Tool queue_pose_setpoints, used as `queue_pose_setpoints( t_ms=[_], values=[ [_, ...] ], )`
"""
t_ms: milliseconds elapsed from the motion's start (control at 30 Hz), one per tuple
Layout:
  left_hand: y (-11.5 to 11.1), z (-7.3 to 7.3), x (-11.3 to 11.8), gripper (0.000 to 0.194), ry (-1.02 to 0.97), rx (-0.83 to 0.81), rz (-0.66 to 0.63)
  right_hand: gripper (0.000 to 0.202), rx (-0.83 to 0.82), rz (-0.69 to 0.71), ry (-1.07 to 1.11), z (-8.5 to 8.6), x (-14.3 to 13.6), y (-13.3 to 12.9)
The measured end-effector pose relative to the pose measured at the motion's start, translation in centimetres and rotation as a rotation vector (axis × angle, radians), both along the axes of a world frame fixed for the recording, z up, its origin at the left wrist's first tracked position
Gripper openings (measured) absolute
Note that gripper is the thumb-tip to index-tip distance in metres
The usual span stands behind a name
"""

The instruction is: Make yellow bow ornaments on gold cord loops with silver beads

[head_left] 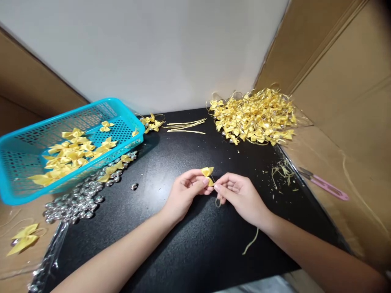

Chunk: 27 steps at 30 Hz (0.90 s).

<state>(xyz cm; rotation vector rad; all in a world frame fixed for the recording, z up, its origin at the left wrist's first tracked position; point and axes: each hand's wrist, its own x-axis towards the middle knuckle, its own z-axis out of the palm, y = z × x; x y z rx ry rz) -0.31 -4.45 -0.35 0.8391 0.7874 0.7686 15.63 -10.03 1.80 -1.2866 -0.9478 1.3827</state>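
Note:
Over the middle of the black tabletop [128,228], my left hand [186,191] pinches a small yellow ribbon bow [207,171] between thumb and fingers. Close beside it, my right hand [236,191] is closed, thumb against forefinger, at the bow's lower right edge. A thin cord [252,243] hangs below that hand, with a small loop under its fingertips and a loose end on the table side. Something thin and dark, perhaps a needle, shows between the two hands; its full shape is hidden by my fingers.
Yellow bows [73,152] lie in a blue basket [134,140] at left, silver beads [76,201] beside it. Gold cords [186,125] lie at the back. A heap of corded bows [256,116] sits back right, near cord scraps [284,171] and a pink-handled cutter [326,187].

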Motion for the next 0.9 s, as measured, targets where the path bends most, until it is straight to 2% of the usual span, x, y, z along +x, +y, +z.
queue_pose_setpoints(
  t_ms=[300, 567, 700, 833, 900],
  values=[
    [-0.2, 0.0, -0.1, 0.027, 0.012, 0.035, -0.017, 0.023, -0.004, -0.019, 0.001, 0.0, 0.3, -0.1],
    [-0.6, -0.4, -0.7, 0.019, 0.135, 0.182, -0.026, 0.021, 0.064, -0.083, -0.04, -0.3, 0.9, 0.5],
    [-0.7, -0.3, -0.7, 0.019, 0.071, 0.171, 0.02, 0.016, 0.109, -0.096, -0.07, -0.8, 0.8, 0.5],
    [-0.8, 0.1, -0.4, 0.038, -0.028, 0.138, 0.062, 0.01, 0.164, -0.076, -0.142, -1.4, 0.7, 0.4],
    [-0.8, 0.1, -0.3, 0.034, -0.064, 0.137, 0.052, 0.009, 0.199, -0.054, -0.213, -1.6, 0.6, 0.3]
  ],
)
